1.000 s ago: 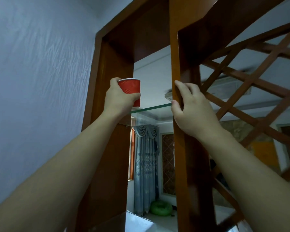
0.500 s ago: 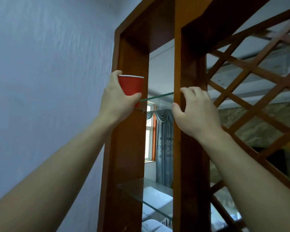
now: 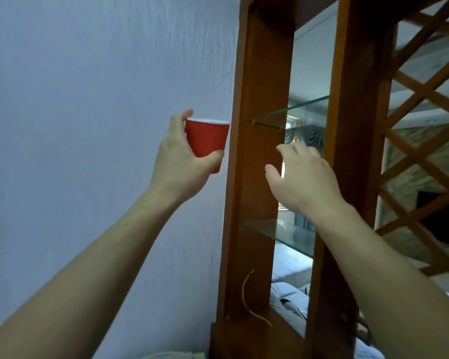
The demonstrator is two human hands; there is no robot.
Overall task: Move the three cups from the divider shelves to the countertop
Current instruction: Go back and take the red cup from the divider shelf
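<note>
Cup [image 3: 207, 141]: we see a red paper cup with a pale rim, held in the air in front of the wall, just left of the divider's left post and clear of the shelves.
Cup's axis: its long axis runs near vertical, mouth up, tilted a little so the base leans toward the post; the body tapers from a wide rim to a narrower base.
Cup's surface: matte red and smooth as far as we can tell; the motion blur may hide any ribbing.
Left hand [image 3: 182, 164]: our fingers wrap the cup, thumb across its lower front, the other fingers behind its far side near the rim.
Right hand [image 3: 303, 177]: fingers spread and loosely curled, holding nothing, in front of the gap between the two posts; whether it touches the wood we cannot tell.
Divider [image 3: 254, 177]: glossy orange-brown wood, two square upright posts on a wooden base, with a diagonal lattice [image 3: 425, 125] of thin slats to the right.
Shelves: two clear glass panes with greenish edges span the posts, the upper [image 3: 293, 112] above the right hand and the lower [image 3: 283, 233] below its wrist.
Wall [image 3: 88, 125]: pale bluish with a faint streaked texture.
Wire [image 3: 246, 299]: a thin yellow curved strand lies against the left post's foot.
</note>
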